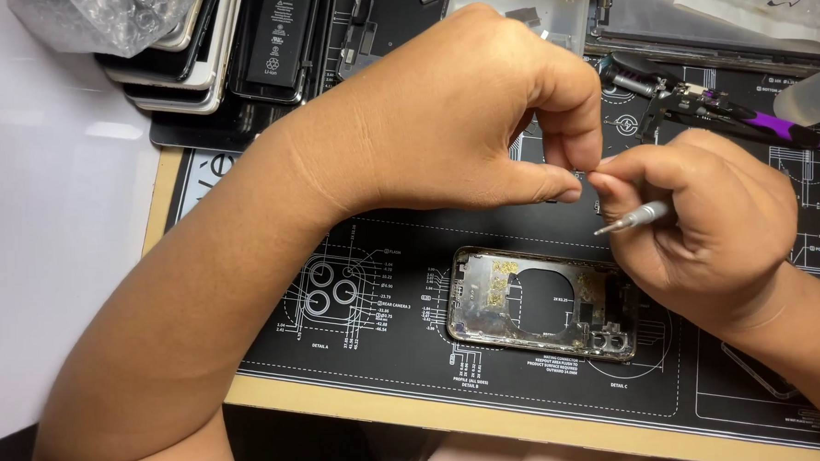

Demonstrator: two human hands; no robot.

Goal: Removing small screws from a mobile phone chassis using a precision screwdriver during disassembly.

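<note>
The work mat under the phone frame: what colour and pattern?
Black mat with white diagram lines; head view.

A black repair mat [361, 371] on the white table [50, 228] carries a stripped phone frame [542, 303].

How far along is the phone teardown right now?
Done: the phone housing lies gutted on the black mat. In hand: left hand and right hand pinch a tiny part; the right also holds a screwdriver. What's left is unclear.
</note>
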